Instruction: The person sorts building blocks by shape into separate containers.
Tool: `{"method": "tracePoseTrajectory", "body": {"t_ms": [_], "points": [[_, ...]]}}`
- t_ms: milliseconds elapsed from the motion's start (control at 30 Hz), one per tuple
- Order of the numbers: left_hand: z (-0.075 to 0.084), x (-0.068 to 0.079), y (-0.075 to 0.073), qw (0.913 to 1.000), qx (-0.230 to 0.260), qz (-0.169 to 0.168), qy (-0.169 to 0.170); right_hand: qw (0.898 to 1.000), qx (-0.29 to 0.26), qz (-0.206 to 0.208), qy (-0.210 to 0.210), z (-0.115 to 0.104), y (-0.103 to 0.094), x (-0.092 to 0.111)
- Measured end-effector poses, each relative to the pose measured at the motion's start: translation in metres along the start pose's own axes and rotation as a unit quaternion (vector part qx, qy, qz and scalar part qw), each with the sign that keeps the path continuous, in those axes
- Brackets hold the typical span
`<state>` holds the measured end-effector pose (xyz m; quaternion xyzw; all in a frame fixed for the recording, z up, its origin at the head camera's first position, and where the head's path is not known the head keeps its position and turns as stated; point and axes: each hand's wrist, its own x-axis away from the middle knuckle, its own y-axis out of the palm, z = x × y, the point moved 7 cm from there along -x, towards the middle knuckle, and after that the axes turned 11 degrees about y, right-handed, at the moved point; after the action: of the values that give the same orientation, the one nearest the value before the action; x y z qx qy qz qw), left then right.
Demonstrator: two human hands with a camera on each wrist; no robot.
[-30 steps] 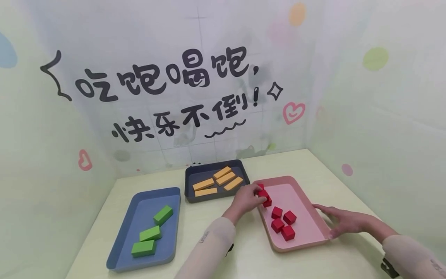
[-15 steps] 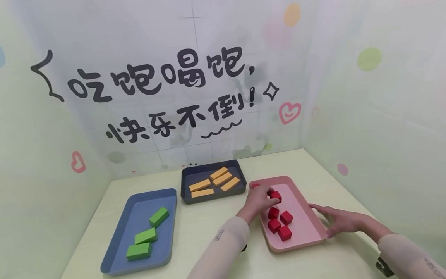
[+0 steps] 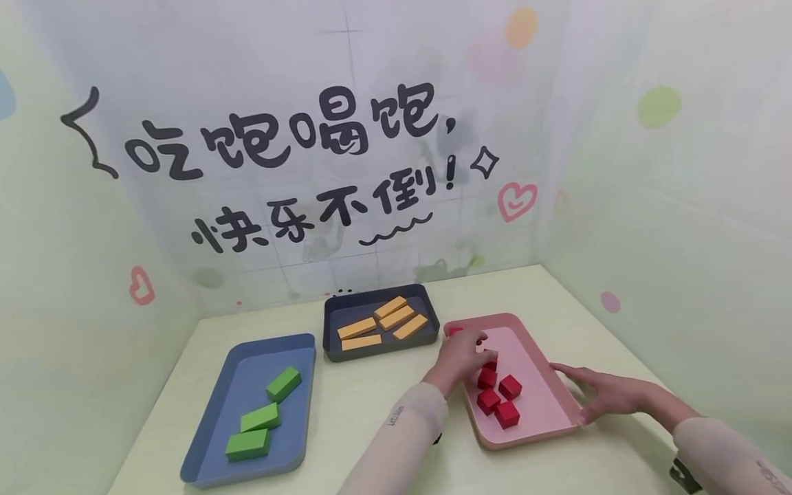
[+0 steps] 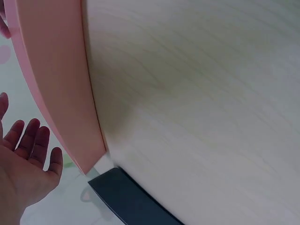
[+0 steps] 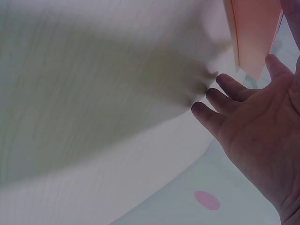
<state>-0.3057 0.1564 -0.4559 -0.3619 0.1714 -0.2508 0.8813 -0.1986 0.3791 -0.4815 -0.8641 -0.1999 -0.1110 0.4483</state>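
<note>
The left hand (image 3: 459, 356) hovers over the left side of the pink tray (image 3: 544, 405), thumb and forefinger apart, beside a red cube (image 3: 491, 360) that the thumb partly covers. In the left wrist view, that hand's fingers (image 4: 40, 140) are spread beside the tray wall. Several more red cubes (image 3: 510, 387) lie loosely grouped in the tray's near half. Another red cube (image 3: 455, 331) shows at the far left corner, partly behind the hand. The right hand (image 3: 612, 397) rests with thumb and a finger against the tray's right rim; its fingers are extended in the right wrist view.
A blue tray (image 3: 213, 405) with three green blocks (image 3: 249, 444) stands on the left of the table (image 3: 365, 405). At the back middle is a dark tray (image 3: 334, 330) holding several orange blocks (image 3: 396, 316). Printed cloth walls (image 3: 278, 55) enclose the table.
The left hand has carried a red cube from the tray's far left part toward the middle and let it go near the other cubes. The right hand has stayed at the rim.
</note>
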Motion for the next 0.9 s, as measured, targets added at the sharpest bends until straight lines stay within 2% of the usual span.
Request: {"method": "tracePoseTrajectory", "body": {"t_ms": [100, 333, 467, 633, 733, 900], "points": [[-0.005, 0.0, -0.006, 0.9999, 0.005, 0.01, 0.0, 1.0, -0.001, -0.001, 0.0, -0.002, -0.002, 0.0], [-0.01, -0.001, -0.024, 0.998, -0.054, 0.021, 0.027, 1.0, -0.012, -0.007, 0.011, 0.003, -0.005, 0.002], [-0.014, 0.002, -0.033, 0.9963, -0.07, 0.027, 0.041, 1.0, -0.015, -0.008, 0.022, 0.006, -0.006, 0.005], [-0.024, 0.005, -0.046, 0.9948, -0.086, 0.032, 0.045, 1.0, -0.011, -0.003, 0.012, 0.006, -0.008, 0.009], [-0.032, 0.009, -0.058, 0.9931, -0.104, 0.036, 0.042, 1.0, -0.011, -0.003, 0.021, 0.006, -0.007, 0.01], [-0.049, 0.019, -0.086, 0.9905, -0.126, 0.045, 0.03, 1.0, -0.001, 0.006, 0.025, 0.002, -0.009, 0.013]]}}
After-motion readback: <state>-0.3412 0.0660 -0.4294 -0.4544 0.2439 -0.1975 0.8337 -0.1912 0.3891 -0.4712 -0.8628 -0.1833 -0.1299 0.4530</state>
